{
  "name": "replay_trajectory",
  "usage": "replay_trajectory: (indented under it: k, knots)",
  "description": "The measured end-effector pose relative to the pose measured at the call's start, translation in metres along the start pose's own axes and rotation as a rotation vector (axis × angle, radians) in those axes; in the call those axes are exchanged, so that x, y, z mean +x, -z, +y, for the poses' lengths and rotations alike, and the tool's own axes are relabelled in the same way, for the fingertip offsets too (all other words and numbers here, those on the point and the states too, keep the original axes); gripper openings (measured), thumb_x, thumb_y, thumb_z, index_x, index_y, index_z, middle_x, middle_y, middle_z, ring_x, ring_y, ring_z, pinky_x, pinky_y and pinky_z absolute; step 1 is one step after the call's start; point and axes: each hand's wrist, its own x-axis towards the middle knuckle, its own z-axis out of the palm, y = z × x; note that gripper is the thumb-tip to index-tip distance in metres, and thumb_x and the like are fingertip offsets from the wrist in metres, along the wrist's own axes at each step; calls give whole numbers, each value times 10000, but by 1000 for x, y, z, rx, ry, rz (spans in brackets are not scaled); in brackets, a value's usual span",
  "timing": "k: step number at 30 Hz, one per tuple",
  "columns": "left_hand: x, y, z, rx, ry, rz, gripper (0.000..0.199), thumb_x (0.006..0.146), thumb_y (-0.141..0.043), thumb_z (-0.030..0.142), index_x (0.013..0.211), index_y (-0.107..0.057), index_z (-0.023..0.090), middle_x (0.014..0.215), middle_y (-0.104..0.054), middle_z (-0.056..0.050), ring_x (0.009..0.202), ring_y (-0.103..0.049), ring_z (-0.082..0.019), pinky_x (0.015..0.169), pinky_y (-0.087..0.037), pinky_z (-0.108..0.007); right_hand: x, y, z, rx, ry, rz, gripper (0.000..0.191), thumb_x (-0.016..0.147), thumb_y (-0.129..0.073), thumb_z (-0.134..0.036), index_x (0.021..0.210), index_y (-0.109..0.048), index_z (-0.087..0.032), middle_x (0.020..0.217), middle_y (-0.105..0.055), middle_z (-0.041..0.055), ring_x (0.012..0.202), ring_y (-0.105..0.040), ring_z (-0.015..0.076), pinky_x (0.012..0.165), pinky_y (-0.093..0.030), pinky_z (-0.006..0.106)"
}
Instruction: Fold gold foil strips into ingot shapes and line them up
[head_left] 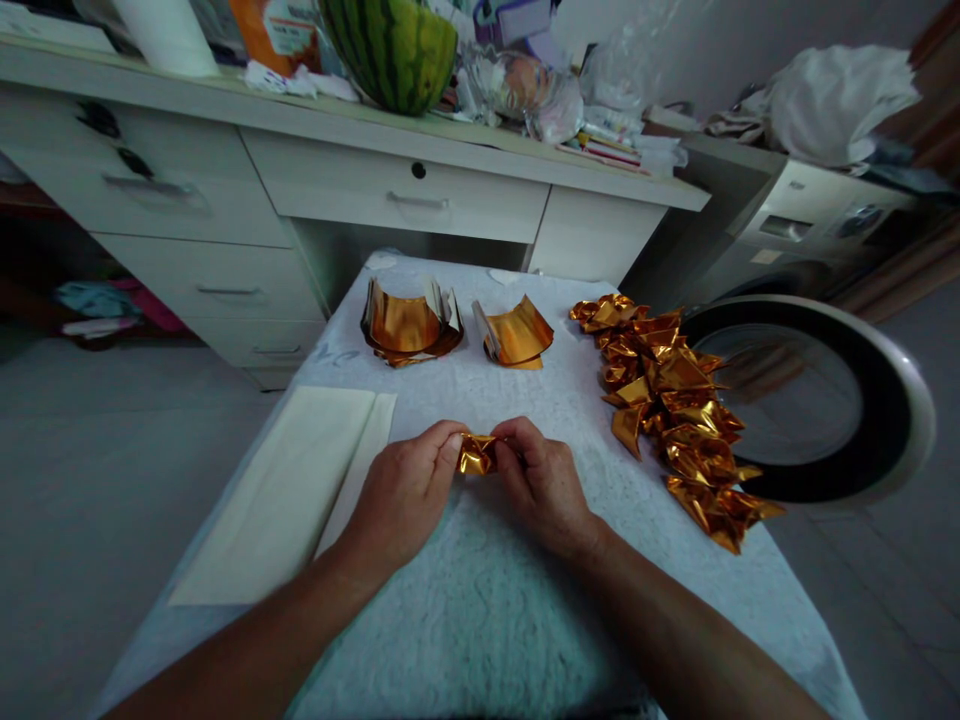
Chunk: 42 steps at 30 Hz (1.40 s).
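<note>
Between my two hands is a small folded piece of gold foil paper (478, 455), shiny and creased. My left hand (409, 490) pinches its left end between thumb and fingers. At the right end, my right hand (544, 480) grips it the same way; fingertips hide both ends. Beyond the hands lie two curled stacks of gold foil paper, a thicker stack (409, 322) on the left and a thinner stack (517, 335) beside it. To the right, a long heap of folded gold foil pieces (667, 400) runs along the table edge.
A pale cloth (465, 620) covers the table. White paper sheets (277, 490) lie at its left. Behind stands a white desk (480, 150) with a cut watermelon (394, 50) and plastic bags. An open round washer door (810, 395) is close to the right edge.
</note>
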Motion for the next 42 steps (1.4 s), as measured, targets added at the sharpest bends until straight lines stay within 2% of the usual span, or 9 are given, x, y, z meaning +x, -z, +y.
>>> replay_trajectory:
  k: [4, 9, 15, 19, 22, 29, 35, 42]
  knots:
    - [0, -7, -2, 75, -48, -2, 368, 1001, -300, 290, 1074, -649, 204, 842, -743, -27, 757, -704, -185, 660, -482, -275, 1, -1, 1, -42, -34, 12, 134, 942, -410, -214, 985, -534, -190, 653, -625, -18, 523, -554, 123, 532, -359, 222]
    - [-1, -10, -4, 202, -78, -10, 352, 997, -307, 259, 1109, -631, 182, 848, -750, -46, 762, -717, -211, 651, -486, -302, -1, -2, -1, -68, -24, -21, 180, 947, -380, -210, 1050, -525, -187, 655, -629, -16, 525, -560, 129, 542, -359, 230]
    - [-2, -11, -5, 225, -130, 21, 375, 989, -298, 234, 1168, -616, 147, 838, -752, -69, 750, -724, -238, 647, -516, -342, 0, -4, 0, -119, -65, -21, 203, 947, -371, -225, 1065, -529, -177, 685, -656, 9, 563, -603, 152, 560, -374, 241]
    - [-4, -11, -4, 161, -180, 78, 372, 991, -305, 239, 1172, -620, 160, 872, -762, -62, 765, -728, -220, 668, -539, -332, 1, -5, 2, -131, -64, -18, 199, 950, -366, -229, 1045, -533, -178, 689, -662, 14, 569, -616, 160, 558, -383, 244]
    - [-5, -11, -4, 128, -177, 100, 369, 997, -312, 253, 1169, -626, 165, 904, -766, -62, 795, -731, -212, 699, -554, -327, 0, -5, 1, -102, -45, -7, 182, 947, -375, -223, 1031, -532, -185, 680, -654, 6, 555, -609, 149, 545, -383, 235]
    - [-2, -14, -9, 285, -102, 10, 371, 941, -361, 161, 1216, -610, 136, 899, -763, -97, 812, -736, -257, 710, -568, -383, -2, -3, 3, -49, 86, -9, 164, 920, -406, -178, 1026, -531, -182, 669, -631, -5, 538, -586, 127, 534, -389, 219]
    - [-3, -13, -10, 260, -142, 5, 395, 941, -358, 162, 1257, -594, 141, 861, -752, -86, 779, -726, -247, 694, -564, -377, -1, -4, 5, -55, 42, 52, 144, 916, -425, -169, 1014, -529, -188, 626, -609, -27, 488, -551, 114, 503, -363, 213]
    - [-4, -14, -10, 263, -141, 3, 401, 937, -349, 161, 1257, -590, 132, 896, -754, -99, 808, -724, -253, 722, -565, -391, -2, -3, 5, -42, 98, 30, 145, 914, -432, -167, 1007, -542, -185, 650, -615, -17, 519, -566, 114, 524, -379, 210]
